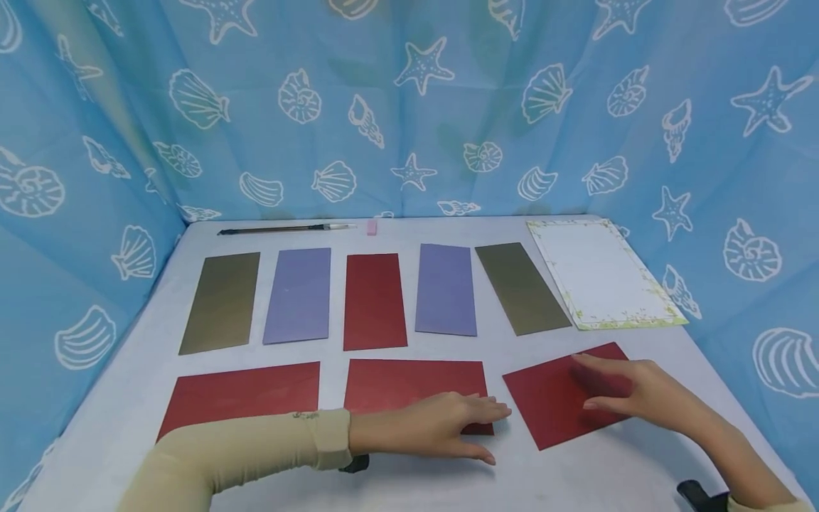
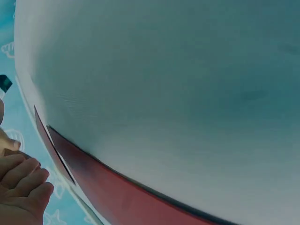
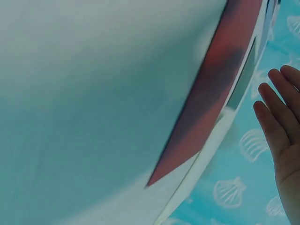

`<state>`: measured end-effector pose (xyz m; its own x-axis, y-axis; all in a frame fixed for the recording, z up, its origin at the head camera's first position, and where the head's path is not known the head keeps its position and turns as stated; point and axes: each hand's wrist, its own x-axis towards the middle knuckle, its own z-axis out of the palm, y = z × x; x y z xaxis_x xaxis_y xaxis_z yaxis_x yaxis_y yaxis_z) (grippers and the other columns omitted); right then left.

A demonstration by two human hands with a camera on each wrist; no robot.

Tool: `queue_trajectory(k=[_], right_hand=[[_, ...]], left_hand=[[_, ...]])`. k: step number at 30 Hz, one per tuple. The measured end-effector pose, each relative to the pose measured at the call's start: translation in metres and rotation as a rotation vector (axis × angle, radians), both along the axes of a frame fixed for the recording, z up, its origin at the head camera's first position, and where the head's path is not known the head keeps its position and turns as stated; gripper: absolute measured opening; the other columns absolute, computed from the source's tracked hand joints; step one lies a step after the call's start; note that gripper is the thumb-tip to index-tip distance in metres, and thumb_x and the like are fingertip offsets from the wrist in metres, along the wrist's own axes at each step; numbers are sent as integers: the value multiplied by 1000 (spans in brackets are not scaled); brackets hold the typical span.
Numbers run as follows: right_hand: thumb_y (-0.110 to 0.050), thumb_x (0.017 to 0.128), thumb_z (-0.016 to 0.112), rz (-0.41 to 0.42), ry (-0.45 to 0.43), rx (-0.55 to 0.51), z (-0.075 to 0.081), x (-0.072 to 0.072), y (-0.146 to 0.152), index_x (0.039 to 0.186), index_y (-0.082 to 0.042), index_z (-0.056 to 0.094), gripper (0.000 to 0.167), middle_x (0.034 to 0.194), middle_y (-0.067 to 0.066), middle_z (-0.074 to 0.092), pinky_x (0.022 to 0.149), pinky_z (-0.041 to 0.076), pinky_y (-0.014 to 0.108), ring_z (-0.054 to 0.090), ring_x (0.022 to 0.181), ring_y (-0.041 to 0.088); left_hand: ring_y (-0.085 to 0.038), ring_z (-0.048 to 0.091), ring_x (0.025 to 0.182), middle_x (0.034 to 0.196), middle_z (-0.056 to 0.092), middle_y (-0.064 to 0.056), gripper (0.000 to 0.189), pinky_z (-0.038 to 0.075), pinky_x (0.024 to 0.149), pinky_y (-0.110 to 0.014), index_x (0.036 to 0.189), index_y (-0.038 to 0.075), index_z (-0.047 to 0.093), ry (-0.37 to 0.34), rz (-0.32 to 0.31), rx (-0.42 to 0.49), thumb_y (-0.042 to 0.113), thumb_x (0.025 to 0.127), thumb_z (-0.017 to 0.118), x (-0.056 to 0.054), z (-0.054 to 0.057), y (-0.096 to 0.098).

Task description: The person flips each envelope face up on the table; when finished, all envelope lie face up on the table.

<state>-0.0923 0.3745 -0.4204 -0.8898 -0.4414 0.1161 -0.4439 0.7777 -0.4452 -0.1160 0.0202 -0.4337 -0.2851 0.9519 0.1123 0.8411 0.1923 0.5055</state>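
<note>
My left hand [image 1: 438,425] reaches across the middle red card [image 1: 409,380], its fingers stretched out past that card's right edge. In the left wrist view the same hand [image 2: 23,194] holds nothing. Over the tilted red card [image 1: 544,398] on the right is my right hand [image 1: 630,391], fingers extended and casting a shadow on it; whether it touches the card I cannot tell. The right wrist view shows this hand [image 3: 287,131] with straight fingers and nothing gripped. A third red card [image 1: 249,395] lies at the left, partly covered by my left sleeve.
Behind stand a row: gold card [image 1: 220,302], purple card [image 1: 297,295], red card [image 1: 374,302], purple card [image 1: 446,290], tilted gold card [image 1: 523,288]. A brush [image 1: 281,229] and pink eraser [image 1: 372,227] lie at the back, a bordered white sheet [image 1: 601,274] at right. Blue curtains [image 1: 409,107] enclose the table.
</note>
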Motion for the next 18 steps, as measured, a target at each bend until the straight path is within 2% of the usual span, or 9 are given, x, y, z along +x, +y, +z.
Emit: queue_trajectory(k=[4,9,14,18], right_hand=[[-33,71,85,-50,-19,7,-2,1,20,129,-5,61,70,115,14,66,62,55,22,62,96,31],[-31,72,85,-103,19,33,-4,0,42,127,-4,63,65,116,18,66,60,54,23,61,97,35],[-29,73,85,-148,20,52,-8,-1,57,129,-2,61,66,120,23,62,60,55,25,58,104,42],[-26,74,84,-164,29,59,-10,-4,64,127,0,61,64,121,25,61,58,54,22,57,105,45]], left_hand=[[-3,39,133,141,51,0,64,32,101,-13,142,8,48,18,-10,-4,40,90,67,-2,-2,19],[-4,35,135,144,47,1,66,28,104,-14,143,9,47,26,-7,-31,41,89,67,-7,1,41],[-4,34,136,146,44,4,69,26,106,-17,144,12,46,41,27,-86,44,88,68,-11,3,63],[-4,34,136,147,44,4,74,26,106,-16,145,13,45,63,59,-128,49,85,70,-12,1,75]])
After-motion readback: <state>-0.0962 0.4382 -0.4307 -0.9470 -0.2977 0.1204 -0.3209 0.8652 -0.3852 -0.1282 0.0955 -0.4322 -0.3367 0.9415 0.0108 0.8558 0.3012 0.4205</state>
